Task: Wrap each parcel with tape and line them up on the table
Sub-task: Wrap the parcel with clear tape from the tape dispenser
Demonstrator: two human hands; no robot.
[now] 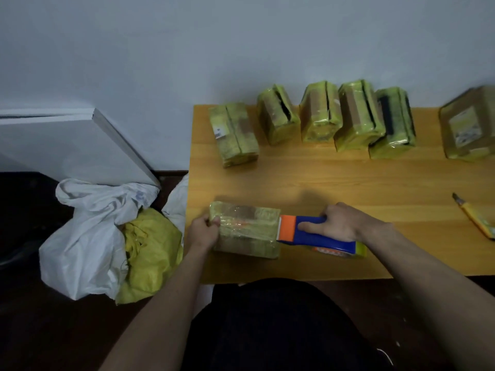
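A person sits at a wooden table and works on a parcel that lies near the front edge, on the left side. The parcel is wrapped in shiny yellow-green tape. The left hand holds the left end of the parcel, with its fingers curled round that end. The right hand grips a blue and orange tape dispenser — its fingers are wrapped round the blue body, and the orange end touches the right end of the parcel. At the back of the table, near the wall, five wrapped parcels stand in a row, close together. The leftmost one lies a bit apart from the rest. One bigger parcel sits at the far right of the table and looks blurry. A yellow knife lies on the right side of the table, well apart from the hands. On the floor to the left of the table there is a white bag — yellow stuff pokes out of it. A white board leans behind the bag.
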